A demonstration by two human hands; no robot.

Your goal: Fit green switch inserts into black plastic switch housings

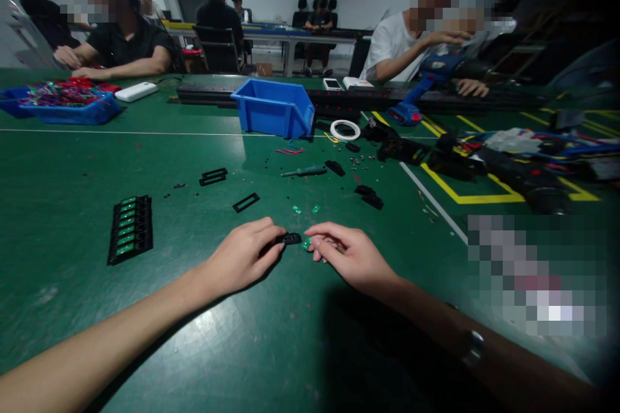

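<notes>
My left hand [249,251] is closed around one end of a small black plastic part [292,239] low over the green table. Facing it, my right hand [346,251] pinches a small green circuit board [307,244] close to the part's free end. Two more green boards [297,210] [316,209] lie just beyond the hands. A black rectangular frame [246,202] rests behind my left hand. Off to the left lies a row of black housings with green boards [130,229].
A blue bin [274,108], a white ring [345,130] and a screwdriver [305,171] are ahead. Black parts [369,197] lie right of centre. A blue tray of wires [72,103] sits far left; a blue power drill [421,87] is at back right. People sit across the table.
</notes>
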